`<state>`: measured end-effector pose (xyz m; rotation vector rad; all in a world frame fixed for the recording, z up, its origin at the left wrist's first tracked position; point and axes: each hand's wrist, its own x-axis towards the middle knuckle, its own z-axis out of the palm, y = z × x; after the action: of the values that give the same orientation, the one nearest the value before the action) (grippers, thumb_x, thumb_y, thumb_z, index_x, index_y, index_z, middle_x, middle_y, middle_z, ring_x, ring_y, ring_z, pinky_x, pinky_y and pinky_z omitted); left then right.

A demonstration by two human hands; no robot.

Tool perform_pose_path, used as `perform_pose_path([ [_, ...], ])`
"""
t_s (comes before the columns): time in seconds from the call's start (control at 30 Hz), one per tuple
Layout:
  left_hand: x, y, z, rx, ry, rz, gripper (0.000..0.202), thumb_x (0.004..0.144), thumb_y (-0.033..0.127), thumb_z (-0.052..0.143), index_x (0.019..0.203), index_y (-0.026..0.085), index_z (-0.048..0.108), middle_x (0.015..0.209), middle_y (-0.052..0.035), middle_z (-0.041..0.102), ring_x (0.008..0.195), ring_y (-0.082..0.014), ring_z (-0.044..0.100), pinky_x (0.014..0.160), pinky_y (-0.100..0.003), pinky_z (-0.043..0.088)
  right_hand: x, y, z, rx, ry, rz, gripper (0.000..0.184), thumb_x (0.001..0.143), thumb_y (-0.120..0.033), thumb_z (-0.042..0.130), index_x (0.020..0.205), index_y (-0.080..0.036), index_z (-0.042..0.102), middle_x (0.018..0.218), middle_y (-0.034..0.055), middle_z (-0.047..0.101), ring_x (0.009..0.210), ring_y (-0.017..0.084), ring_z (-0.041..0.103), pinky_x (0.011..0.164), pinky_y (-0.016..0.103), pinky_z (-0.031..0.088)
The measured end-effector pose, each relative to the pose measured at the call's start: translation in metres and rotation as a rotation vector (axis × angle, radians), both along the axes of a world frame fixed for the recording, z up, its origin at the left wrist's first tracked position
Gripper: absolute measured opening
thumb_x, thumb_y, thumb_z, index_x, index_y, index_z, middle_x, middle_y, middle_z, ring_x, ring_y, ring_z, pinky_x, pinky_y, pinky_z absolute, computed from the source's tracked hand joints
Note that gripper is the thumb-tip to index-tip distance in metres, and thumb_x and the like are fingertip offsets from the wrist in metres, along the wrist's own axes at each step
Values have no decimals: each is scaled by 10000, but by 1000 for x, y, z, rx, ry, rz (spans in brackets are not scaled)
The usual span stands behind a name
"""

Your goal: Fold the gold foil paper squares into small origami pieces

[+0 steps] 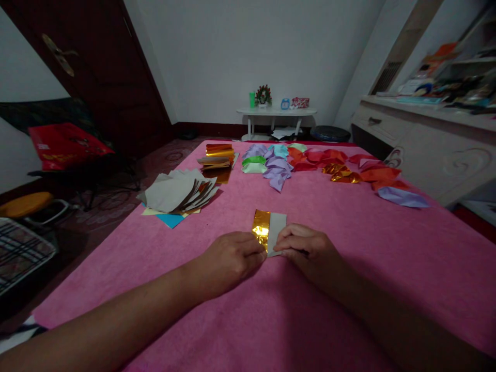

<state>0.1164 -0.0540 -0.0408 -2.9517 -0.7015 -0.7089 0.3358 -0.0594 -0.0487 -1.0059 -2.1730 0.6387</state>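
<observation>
Both hands are down on the pink tablecloth (360,289), close together, with 1 folded gold paper (268,231) right between them. The left hand (231,259) is curled nearly closed, fingertips pinching the near left corner of the paper where the shiny gold side shows. The right hand (307,249) is curled just as tight, fingertips on the near right corner over the plain grey-white side. So the paper sticks out away from the hands, lying flat on the cloth, with only its near edge under the fingers. The 2 hands almost touch at that edge.

Further out on the left there's a fanned stack of grey sheets (176,194) with a blue sheet (170,220) poking out underneath. Behind that is a pile of gold sheets (219,154). Across the far side of the table runs a row of folded pieces: a green one (253,164), purple ones (277,171), red ones (321,156), gold foil ones (343,175) and a lavender one (403,197) off at the right end, all well apart from the hands.

Past the table, a small white table (276,111) stands against the wall, a dark door (96,67) is on the left, and a pale cabinet (426,150) on the right.
</observation>
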Motion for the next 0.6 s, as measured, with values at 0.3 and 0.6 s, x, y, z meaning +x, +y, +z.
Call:
perform_pose_path([
  [0.3, -4, -1, -6, -52, 32, 3, 252, 936, 170, 409, 958, 134, 658, 878, -84, 655, 841, -175, 595, 743, -314, 512, -13, 5, 3, -170, -30, -183, 140, 793, -142, 572, 742, -198, 690, 800, -3, 626, 730, 125, 573, 662, 245, 419],
  [0.6, -3, -1, -5, -193, -62, 16, 224, 893, 130, 451, 992, 146, 652, 922, -83, 650, 848, -176, 582, 723, -297, 492, -20, 7, 1, -168, -147, -335, 98, 752, -196, 563, 672, -199, 619, 687, -29, 544, 581, 101, 484, 522, 222, 306],
])
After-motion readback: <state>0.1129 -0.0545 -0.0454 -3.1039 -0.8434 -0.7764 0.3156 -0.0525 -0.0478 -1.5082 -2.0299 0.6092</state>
